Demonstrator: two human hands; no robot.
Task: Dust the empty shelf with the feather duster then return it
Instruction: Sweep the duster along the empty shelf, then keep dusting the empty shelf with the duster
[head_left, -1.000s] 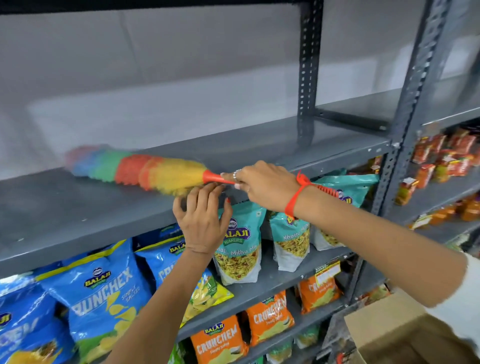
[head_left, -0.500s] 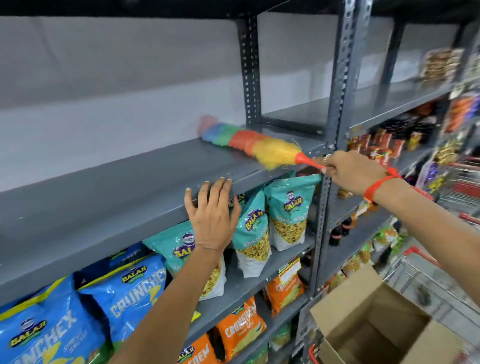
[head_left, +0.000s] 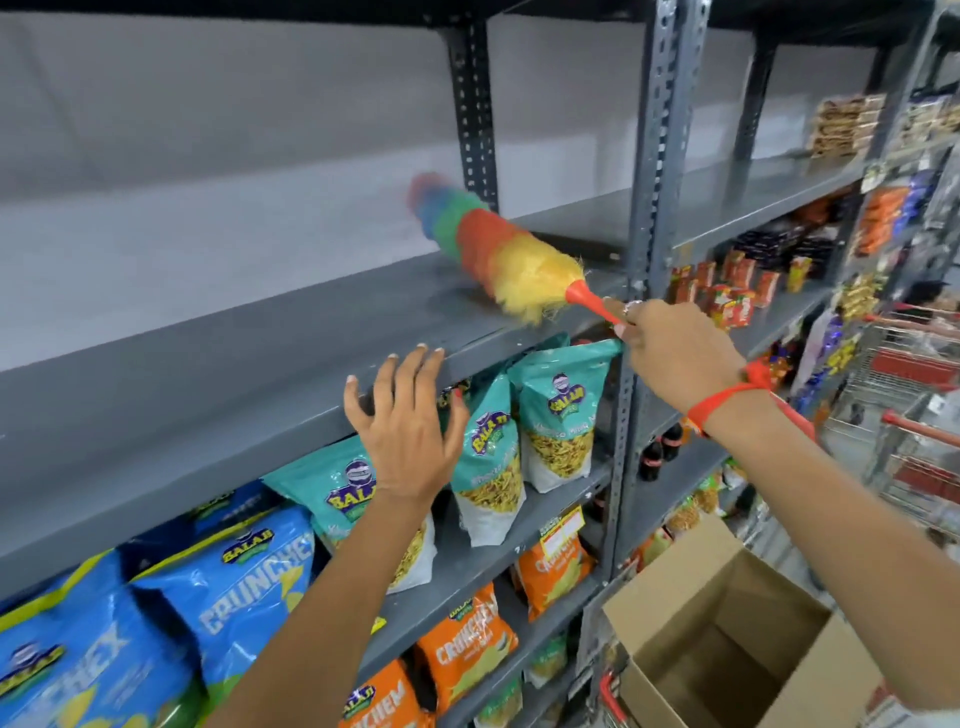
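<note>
A rainbow feather duster lies slanted on the empty grey shelf, its fluffy head near the shelf's right end by the upright post. My right hand, with a red thread at the wrist, is closed on the duster's red handle at the shelf's front edge. My left hand rests with spread fingers against the shelf's front lip, left of the duster, holding nothing.
Grey metal uprights bound the shelf on the right. Snack bags fill the shelves below. An open cardboard box sits at lower right. More stocked shelves and red shopping trolleys stand further right.
The duster has swept from the shelf's left part to its right end, with my right hand following. My left hand has stayed on the shelf's front lip, fingers spreading wider.
</note>
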